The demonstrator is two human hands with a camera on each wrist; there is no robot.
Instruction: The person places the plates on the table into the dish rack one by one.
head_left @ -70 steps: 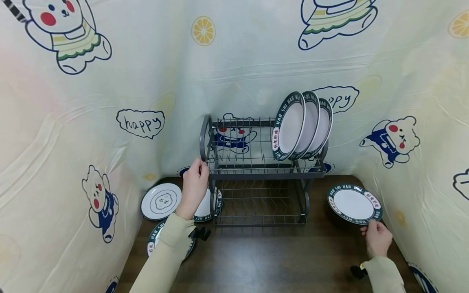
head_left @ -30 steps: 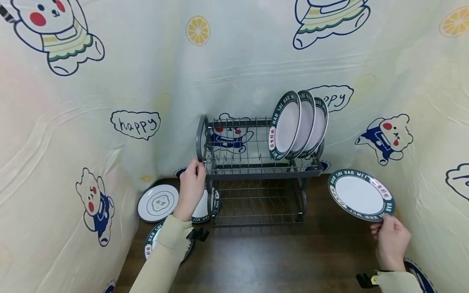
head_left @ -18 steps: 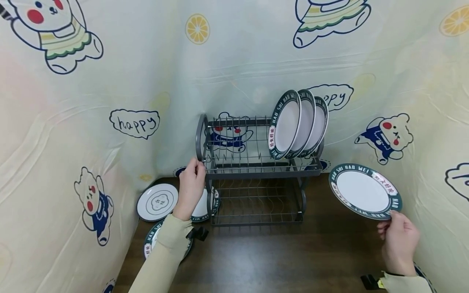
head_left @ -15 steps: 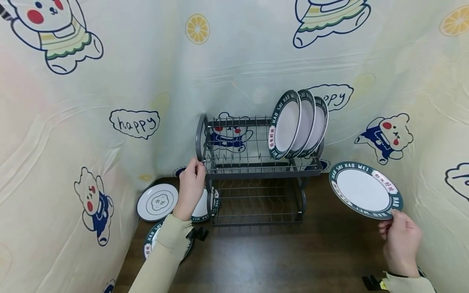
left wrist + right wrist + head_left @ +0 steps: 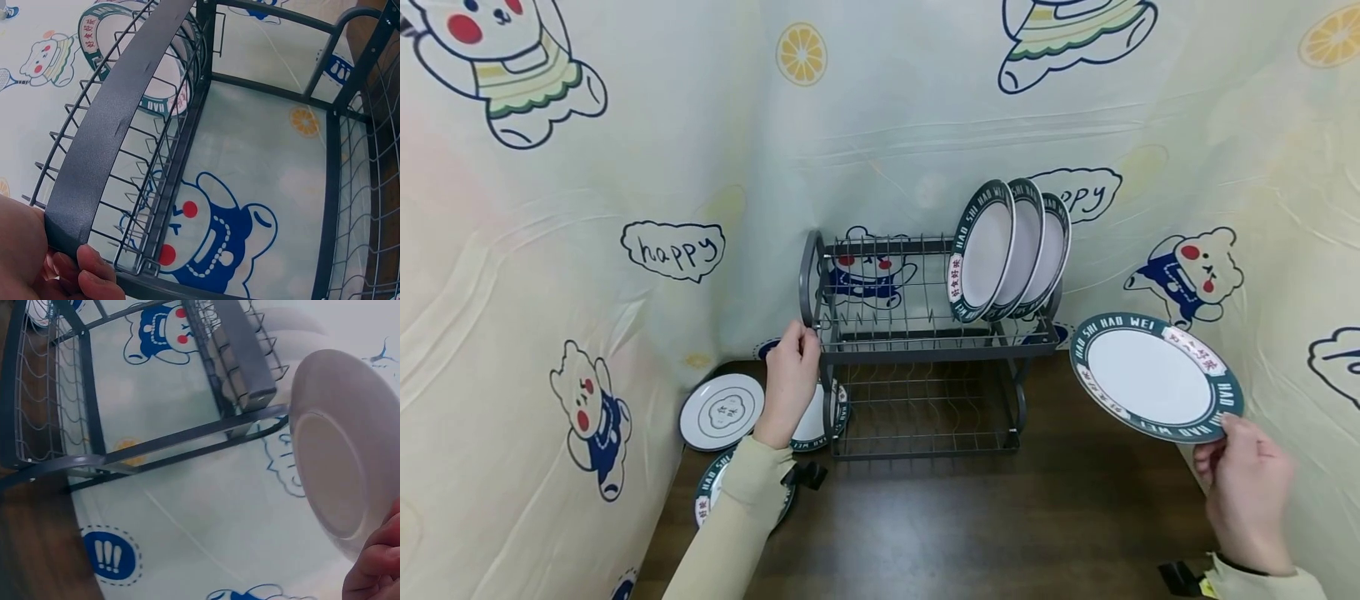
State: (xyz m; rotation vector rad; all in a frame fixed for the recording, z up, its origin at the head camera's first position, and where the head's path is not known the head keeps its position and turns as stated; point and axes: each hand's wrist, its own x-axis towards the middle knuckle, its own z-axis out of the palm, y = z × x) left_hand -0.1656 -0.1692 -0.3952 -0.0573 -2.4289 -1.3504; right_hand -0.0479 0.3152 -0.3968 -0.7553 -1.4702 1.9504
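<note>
My left hand (image 5: 790,375) grips the front left corner of a grey two-tier dish rack (image 5: 925,357); in the left wrist view its fingers (image 5: 94,275) curl under the rack's flat front bar (image 5: 112,125). On the right, my right hand (image 5: 1247,483) pinches the near right rim of a white plate (image 5: 1150,375) with a green lettered border. That plate is tilted in the air, right of the rack. Its plain underside (image 5: 331,469) faces the right wrist camera. Several matching plates (image 5: 981,250) stand on edge at the right end of the upper tier.
More plates lie at the left: a white one (image 5: 722,412) with a line drawing, one (image 5: 812,421) behind the rack's left leg, and one (image 5: 709,487) partly under my left forearm. A patterned cloth (image 5: 880,100) surrounds the brown table (image 5: 970,525) at the back and sides.
My right hand has lifted the plate off the right side of the table and brought it up, nearer and rightward, tilting it. My left hand has kept its grip on the rack.
</note>
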